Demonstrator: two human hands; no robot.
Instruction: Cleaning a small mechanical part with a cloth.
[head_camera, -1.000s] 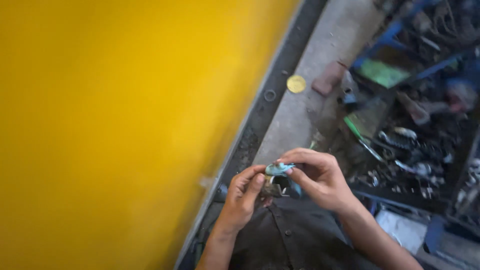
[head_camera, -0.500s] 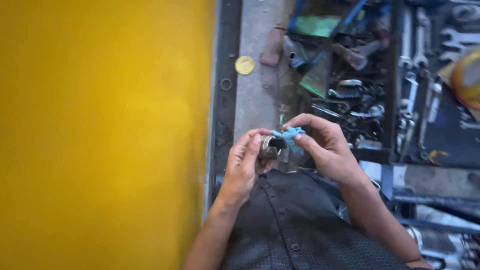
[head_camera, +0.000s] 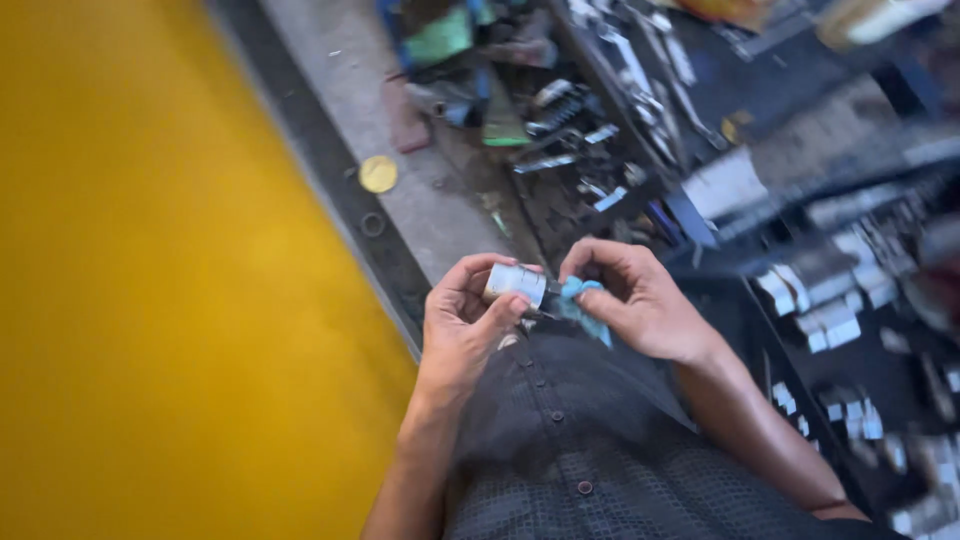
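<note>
Silver metal cylinder (head_camera: 516, 283) gripped in left hand (head_camera: 462, 330); blue cloth (head_camera: 583, 306) pinched against it by right hand (head_camera: 640, 300).

Soft, even daylight fills the scene, with no hard shadows. The yellow surface (head_camera: 150, 300) on the left is brightly lit and saturated, almost featureless. Motion blur smears the tools (head_camera: 600, 130) and the dark shelves (head_camera: 850, 290) on the right, perhaps from head movement. The 2 hands stay fairly sharp; the dark shirt (head_camera: 580, 440) looks dim.
</note>
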